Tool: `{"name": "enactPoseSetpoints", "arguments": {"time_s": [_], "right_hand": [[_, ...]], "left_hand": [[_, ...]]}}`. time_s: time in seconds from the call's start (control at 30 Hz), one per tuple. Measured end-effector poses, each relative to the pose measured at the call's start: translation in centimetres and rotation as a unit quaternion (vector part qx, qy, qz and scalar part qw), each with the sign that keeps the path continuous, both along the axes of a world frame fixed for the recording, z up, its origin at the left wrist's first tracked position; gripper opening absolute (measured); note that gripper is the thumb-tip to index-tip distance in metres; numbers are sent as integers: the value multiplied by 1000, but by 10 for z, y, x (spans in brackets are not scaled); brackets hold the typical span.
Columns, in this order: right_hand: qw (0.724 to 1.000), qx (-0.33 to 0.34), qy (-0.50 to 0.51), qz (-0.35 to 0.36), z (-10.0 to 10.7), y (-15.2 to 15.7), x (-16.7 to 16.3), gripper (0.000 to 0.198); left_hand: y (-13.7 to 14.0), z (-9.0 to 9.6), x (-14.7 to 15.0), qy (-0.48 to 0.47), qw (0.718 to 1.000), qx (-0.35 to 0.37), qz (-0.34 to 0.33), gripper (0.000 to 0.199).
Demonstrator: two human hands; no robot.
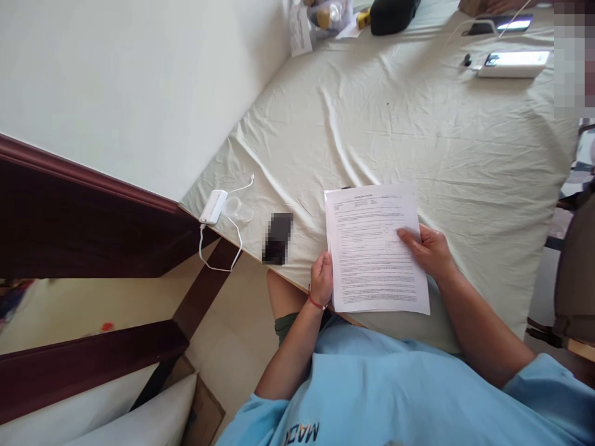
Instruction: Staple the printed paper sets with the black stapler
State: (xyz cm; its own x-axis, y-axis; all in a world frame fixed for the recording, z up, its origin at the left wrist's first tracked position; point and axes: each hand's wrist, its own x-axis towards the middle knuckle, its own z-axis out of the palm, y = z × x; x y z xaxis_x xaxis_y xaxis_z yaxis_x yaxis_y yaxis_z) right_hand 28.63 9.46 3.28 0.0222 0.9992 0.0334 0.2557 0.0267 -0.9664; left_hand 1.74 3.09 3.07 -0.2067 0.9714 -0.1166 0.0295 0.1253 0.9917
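A stack of printed paper sheets is held at the table's near edge, its text side facing up. My left hand, with a red string bracelet at the wrist, is closed on the lower left edge of the stack; its fingertips are partly hidden. My right hand grips the right edge, thumb on the top sheet and the other fingers underneath, out of sight. Left of the papers lies a dark, blurred-out rectangular object, touched by neither hand.
A pale cloth covers the table. At its left corner are a white power bank with a cable and a clear plastic cup. A white device, a black case and a plastic bag stand at the back. Another person's hand shows top right.
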Motion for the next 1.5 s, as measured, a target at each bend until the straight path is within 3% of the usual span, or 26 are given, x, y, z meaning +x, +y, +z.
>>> {"name": "enactPoseSetpoints", "arguments": {"time_s": [0.4,0.57,0.7,0.83,0.97,1.17,1.3,1.4,1.5], "right_hand": [[999,10,-48,-7,-2,-1,-5,37],[990,96,-63,-82,-7,4,-4,43],[964,147,-186,-124,-7,8,0,40],[952,126,-263,-95,-12,8,-3,39],[956,104,-269,-63,-18,7,-9,39],[972,81,-198,-100,-24,11,-1,45],[996,0,-35,-85,-21,12,7,61],[989,-58,96,-99,-11,6,12,72],[970,-143,182,-68,3,-10,16,70]], "left_hand": [[0,-6,-2,20,1000,-16,6,52],[1,-8,-2,68,997,1,24,55],[2,-10,-2,70,997,5,23,55],[2,-12,-3,65,998,6,20,53],[5,-12,-3,68,997,-6,19,53],[2,-6,-2,66,998,4,12,54],[-10,0,-2,-3,1000,-2,-5,51],[-19,5,1,-54,998,-9,-18,53],[-29,8,5,-92,995,-25,-9,58]]}}
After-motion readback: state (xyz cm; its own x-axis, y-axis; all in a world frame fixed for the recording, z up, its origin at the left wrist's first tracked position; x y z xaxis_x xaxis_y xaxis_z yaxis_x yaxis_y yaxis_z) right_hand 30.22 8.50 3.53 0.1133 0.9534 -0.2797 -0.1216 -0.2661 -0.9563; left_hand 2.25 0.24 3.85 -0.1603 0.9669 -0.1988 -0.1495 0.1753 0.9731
